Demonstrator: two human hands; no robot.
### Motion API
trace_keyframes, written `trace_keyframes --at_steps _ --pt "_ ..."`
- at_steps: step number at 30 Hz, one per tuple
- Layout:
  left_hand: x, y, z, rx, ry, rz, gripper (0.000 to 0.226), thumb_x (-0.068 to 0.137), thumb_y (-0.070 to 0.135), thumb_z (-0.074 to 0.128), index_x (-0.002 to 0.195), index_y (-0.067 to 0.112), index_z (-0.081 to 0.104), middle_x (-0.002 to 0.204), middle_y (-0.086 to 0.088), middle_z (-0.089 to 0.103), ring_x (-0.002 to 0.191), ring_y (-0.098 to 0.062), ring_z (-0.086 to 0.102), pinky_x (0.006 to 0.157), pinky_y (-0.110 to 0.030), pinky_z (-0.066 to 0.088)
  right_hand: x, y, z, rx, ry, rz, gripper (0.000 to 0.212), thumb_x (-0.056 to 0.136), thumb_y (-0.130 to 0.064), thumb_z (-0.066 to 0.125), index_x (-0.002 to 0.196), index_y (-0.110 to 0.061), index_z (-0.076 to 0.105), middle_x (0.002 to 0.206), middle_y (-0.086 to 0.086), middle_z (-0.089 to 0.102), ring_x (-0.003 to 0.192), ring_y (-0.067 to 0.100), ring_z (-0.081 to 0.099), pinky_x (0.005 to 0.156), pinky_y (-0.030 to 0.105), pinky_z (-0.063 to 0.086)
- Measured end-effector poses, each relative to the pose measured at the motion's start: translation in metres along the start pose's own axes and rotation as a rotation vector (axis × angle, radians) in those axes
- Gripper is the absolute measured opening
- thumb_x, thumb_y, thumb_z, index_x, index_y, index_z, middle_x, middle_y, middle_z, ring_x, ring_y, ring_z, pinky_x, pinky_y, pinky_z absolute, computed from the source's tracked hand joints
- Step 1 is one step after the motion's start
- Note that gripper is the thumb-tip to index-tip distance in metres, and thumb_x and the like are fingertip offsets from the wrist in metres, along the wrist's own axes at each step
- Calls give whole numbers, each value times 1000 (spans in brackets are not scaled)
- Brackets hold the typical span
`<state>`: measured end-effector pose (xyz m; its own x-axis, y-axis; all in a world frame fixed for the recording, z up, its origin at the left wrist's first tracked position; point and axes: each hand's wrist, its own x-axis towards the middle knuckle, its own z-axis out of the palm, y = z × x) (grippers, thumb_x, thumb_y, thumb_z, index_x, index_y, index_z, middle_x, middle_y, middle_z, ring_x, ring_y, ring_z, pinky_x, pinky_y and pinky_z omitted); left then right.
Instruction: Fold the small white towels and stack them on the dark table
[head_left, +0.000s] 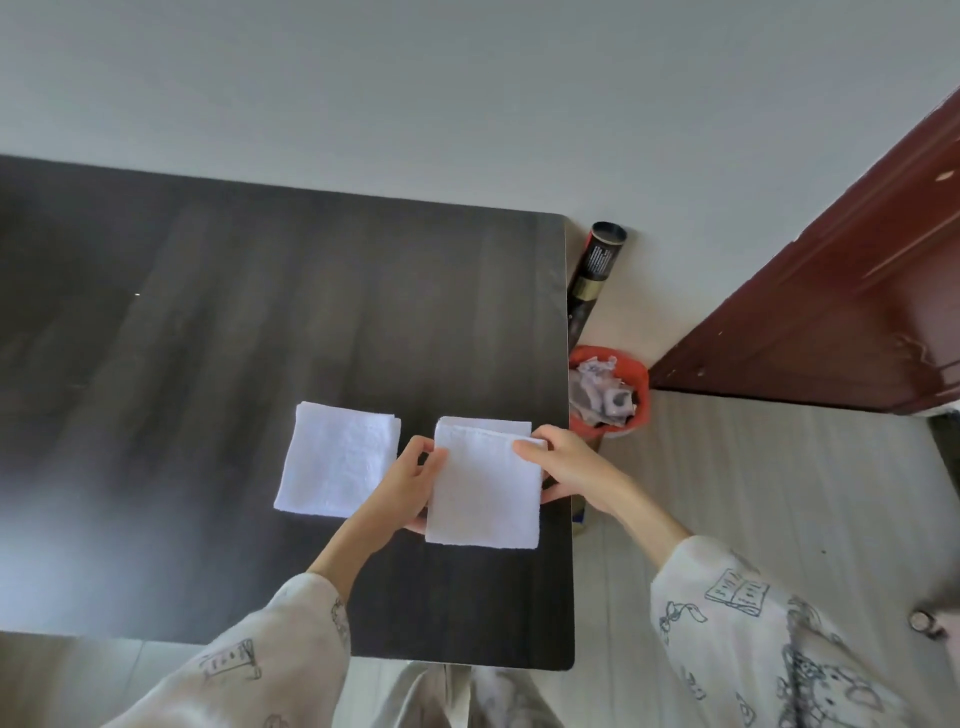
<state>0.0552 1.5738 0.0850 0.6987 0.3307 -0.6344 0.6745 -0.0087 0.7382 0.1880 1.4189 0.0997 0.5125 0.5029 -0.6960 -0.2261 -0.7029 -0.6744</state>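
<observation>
Two small white towels lie folded on the dark table near its right edge. The left folded towel rests flat by itself, a neat square. The right folded towel sits beside it, held from both sides. My left hand grips its left edge, thumb on top and fingers tucked beneath. My right hand pinches its upper right corner, with fingers under the right side. The two towels are apart, with my left hand between them.
A red waste bin full of crumpled paper stands on the floor just past the table's right edge. A dark tube leans against the wall behind it. A red-brown door is at the right. Pale wall runs behind the table.
</observation>
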Motion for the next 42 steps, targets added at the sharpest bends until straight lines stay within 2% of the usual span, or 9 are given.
trace_keyframes --at_steps 3,6,8,12,18,25,31,36,42 --pt "18 2 4 10 -2 -38 19 99 37 31 102 21 41 102 -2 54 96 -21 59 65 -38 58 22 -1 -1 -102 36 19 33 96 -30 44 124 -12 41 113 3 53 100 17 57 66 26 55" --pt "31 3 6 57 26 -50 20 99 35 30 107 19 40 100 -1 52 91 -18 57 59 -33 56 39 1 -1 -172 50 15 34 97 -29 41 125 -10 38 116 6 50 104 20 54 66 27 54" --pt "39 0 7 96 45 -52 20 99 35 30 107 19 39 99 0 52 90 -18 57 63 -37 57 48 4 -1 -197 56 25 34 97 -30 41 124 -10 38 115 6 50 104 22 55 69 31 56" --pt "47 -4 7 193 65 -58 22 99 36 30 109 19 40 96 -2 54 89 -21 59 71 -45 57 59 10 -1 -238 72 21 31 96 -30 42 120 -10 39 108 5 49 103 23 56 73 35 57" --pt "55 -4 8 306 109 -42 25 99 33 30 114 17 41 84 -1 53 78 -20 58 69 -38 57 69 15 -2 -355 127 -37 23 96 -34 43 108 -14 42 101 5 53 92 21 59 74 36 58" --pt "54 -7 9 329 138 -48 27 98 33 35 114 14 44 96 -2 54 86 -22 60 70 -38 57 71 18 3 -375 262 -119 15 92 -31 52 96 -18 46 92 4 58 76 18 60 66 34 58" --pt "51 -9 5 355 208 -56 24 97 31 39 112 12 44 88 -5 58 76 -22 60 71 -39 57 64 22 3 -311 325 -117 39 90 -33 56 120 -11 45 105 4 55 91 19 59 76 38 57" --pt "36 1 3 370 383 118 23 96 17 39 116 7 46 111 -10 55 83 -18 48 71 -28 37 42 29 -3 -254 371 -86 40 95 -34 48 127 -9 44 114 7 58 99 18 58 82 28 47" --pt "4 27 22 456 272 425 30 97 19 39 123 13 49 126 -5 51 108 -19 53 86 -25 43 -24 53 -12 2 524 -114 29 96 -27 48 120 -13 52 116 1 59 108 17 57 93 30 46"
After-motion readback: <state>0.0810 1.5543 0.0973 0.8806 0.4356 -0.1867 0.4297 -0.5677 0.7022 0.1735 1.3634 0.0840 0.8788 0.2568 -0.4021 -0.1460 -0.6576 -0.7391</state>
